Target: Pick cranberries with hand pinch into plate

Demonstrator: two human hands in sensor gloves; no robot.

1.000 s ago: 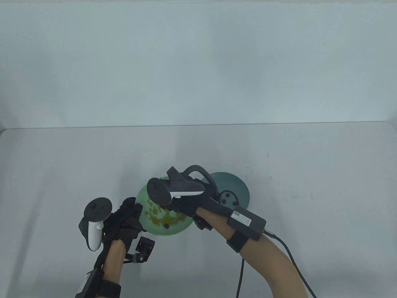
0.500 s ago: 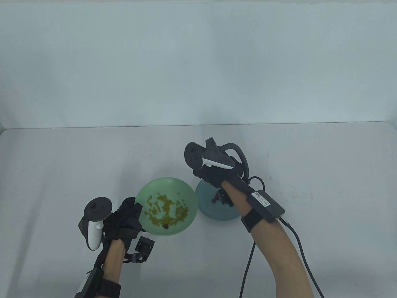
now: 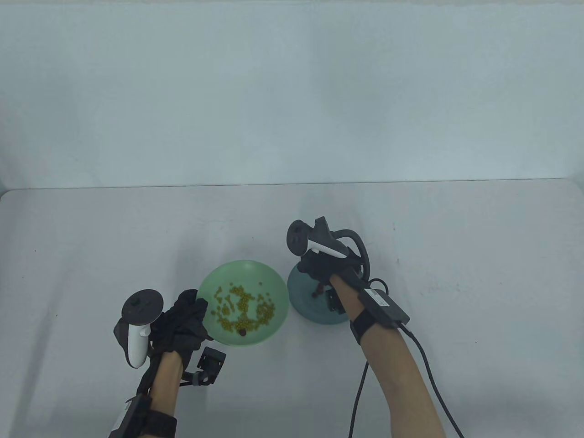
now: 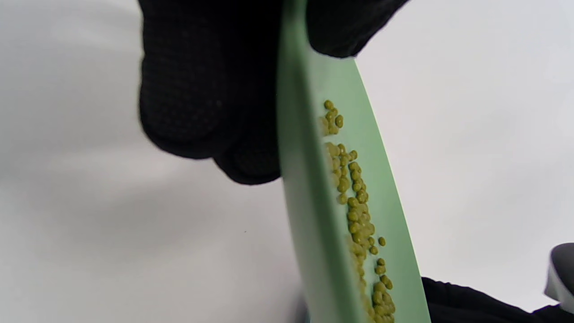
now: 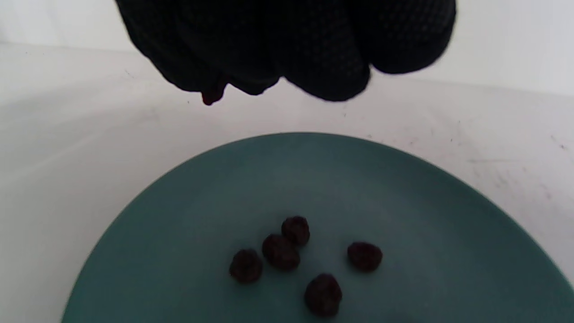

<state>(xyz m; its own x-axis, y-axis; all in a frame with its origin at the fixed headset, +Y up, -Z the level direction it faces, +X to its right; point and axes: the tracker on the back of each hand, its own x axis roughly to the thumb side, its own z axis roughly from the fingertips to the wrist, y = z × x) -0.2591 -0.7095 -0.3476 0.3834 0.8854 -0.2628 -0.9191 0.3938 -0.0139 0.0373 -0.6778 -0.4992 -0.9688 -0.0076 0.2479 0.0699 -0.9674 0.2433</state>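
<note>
Dark red cranberry [image 5: 211,96] is pinched in the right hand [image 3: 326,267] above the teal plate [image 5: 448,224]; the left hand [image 3: 182,319] grips the green bowl [image 3: 269,278] by its rim.

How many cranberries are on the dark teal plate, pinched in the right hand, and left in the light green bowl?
On the dark teal plate: 5 cranberries
Pinched at the right hand fingertips: 1 cranberry
Visible among the yellow-green beans in the light green bowl: 1 dark cranberry
Total: 7
</note>
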